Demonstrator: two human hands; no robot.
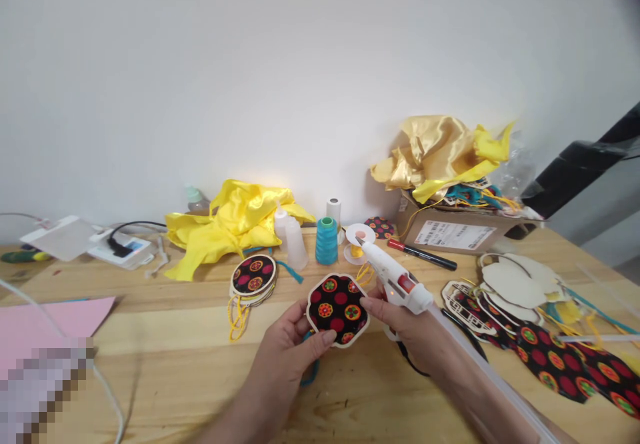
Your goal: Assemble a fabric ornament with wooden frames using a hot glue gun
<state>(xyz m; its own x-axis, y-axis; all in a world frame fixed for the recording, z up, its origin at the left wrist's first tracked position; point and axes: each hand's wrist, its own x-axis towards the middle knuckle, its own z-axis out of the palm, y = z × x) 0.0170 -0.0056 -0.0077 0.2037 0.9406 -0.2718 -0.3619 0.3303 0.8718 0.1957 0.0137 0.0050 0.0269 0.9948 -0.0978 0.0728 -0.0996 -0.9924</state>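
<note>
My left hand (293, 351) is closed on a scalloped pale-wood plaque (336, 311) faced with black fabric printed with red and orange flowers, thumb on its lower front. In my right hand (403, 321) is a white hot glue gun (387, 267), its nozzle pointing up and left. The right thumb reaches the plaque's right edge. A clear glue stick (493, 381) runs back from the gun over my forearm. Some teal cord (311, 364) shows below the plaque. To the left lies a stack of round fabric-faced pieces (254, 276) with yellow cords.
Yellow satin (240, 214), squeeze bottles (296, 244) and a teal thread cone (327, 243) stand along the wall. At right are a filled cardboard box (450, 231), a marker (425, 255), wooden blanks (513, 281) and printed fabric (555, 364). Pink paper (55, 327) and a power strip (123, 247) lie left.
</note>
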